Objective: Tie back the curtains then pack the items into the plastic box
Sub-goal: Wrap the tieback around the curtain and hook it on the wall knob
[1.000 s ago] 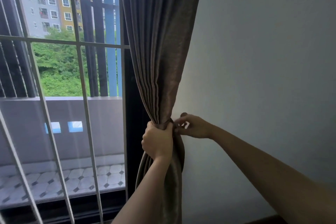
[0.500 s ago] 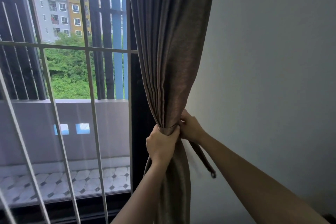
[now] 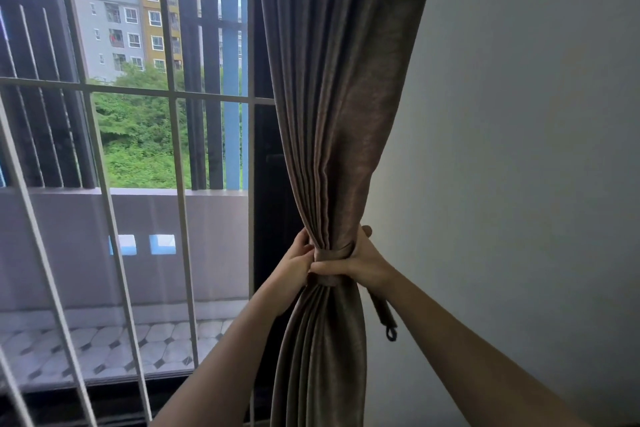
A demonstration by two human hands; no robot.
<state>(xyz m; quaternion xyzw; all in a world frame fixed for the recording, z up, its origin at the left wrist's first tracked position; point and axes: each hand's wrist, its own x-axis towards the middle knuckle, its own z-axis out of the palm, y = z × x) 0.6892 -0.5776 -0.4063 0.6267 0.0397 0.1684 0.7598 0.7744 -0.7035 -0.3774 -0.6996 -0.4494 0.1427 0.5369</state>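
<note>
A brown curtain (image 3: 341, 107) hangs gathered beside the window. A matching fabric tie-back (image 3: 330, 258) is wrapped round its narrow waist. My left hand (image 3: 294, 265) grips the bunched curtain and the band from the left. My right hand (image 3: 363, 262) holds the band from the right, its thumb laid across the front. The band's loose end (image 3: 382, 314) hangs down to the right and ends in a small dark ring. No plastic box is in view.
A plain grey wall (image 3: 519, 149) fills the right side. To the left is a window with white bars (image 3: 176, 184), a balcony wall and tiled floor beyond it. A dark window frame (image 3: 268, 201) stands just behind the curtain.
My right hand came in from the wall side and wrapped the tie-back round the gathered curtain. The band's end with the ring now hangs loose. The view moved closer.
</note>
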